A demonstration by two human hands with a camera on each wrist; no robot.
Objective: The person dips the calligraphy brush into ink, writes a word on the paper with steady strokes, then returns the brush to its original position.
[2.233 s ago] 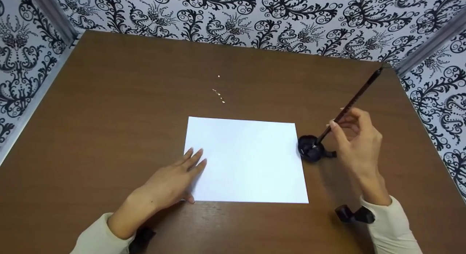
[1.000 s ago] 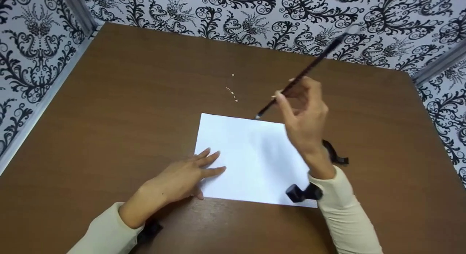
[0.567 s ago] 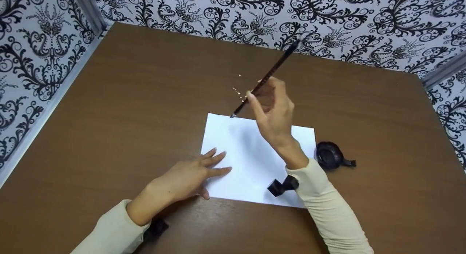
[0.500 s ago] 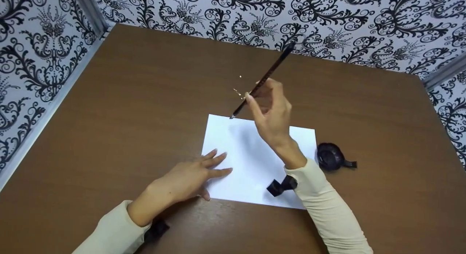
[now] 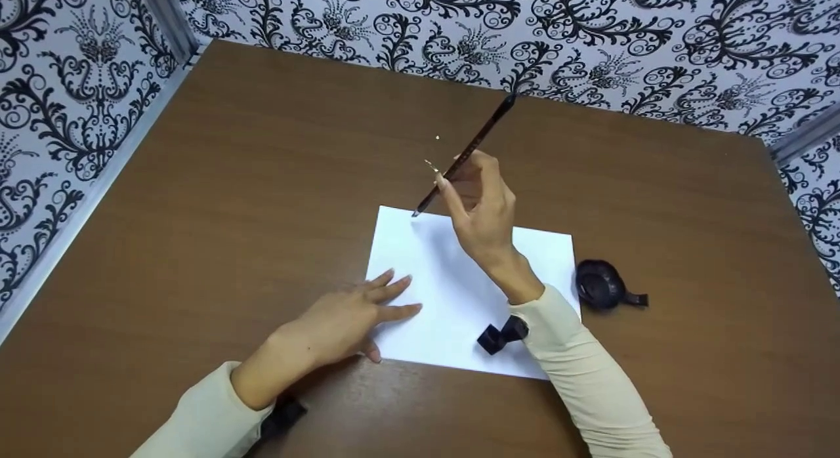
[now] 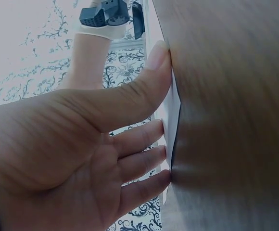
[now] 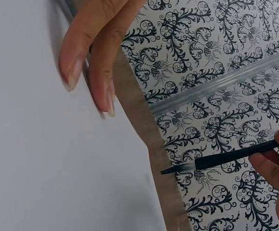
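A white sheet of paper (image 5: 446,300) lies on the brown table. My left hand (image 5: 344,323) rests on its left edge with fingers spread, fingertips and thumb pressed down, as the left wrist view confirms. My right hand (image 5: 485,208) pinches a dark-handled paintbrush (image 5: 478,138), slanted with its tip down, close over the paper's upper left edge. In the right wrist view the bristles of the brush (image 7: 179,168) are pale near the ferrule and dark at the tip. Beside the paper's right edge sits a small black dish (image 5: 600,285) with a short handle.
Several small pale flecks (image 5: 430,165) mark the table (image 5: 295,156) beyond the paper. Behind it stands a wall (image 5: 459,38) with black scroll patterns on white. A black wrist camera (image 5: 502,334) on my right sleeve hangs over the paper.
My right hand has lifted the brush from the dish and carried it left across to the paper's upper left edge, its tip lowering slightly lately. My left hand has stayed on the paper.
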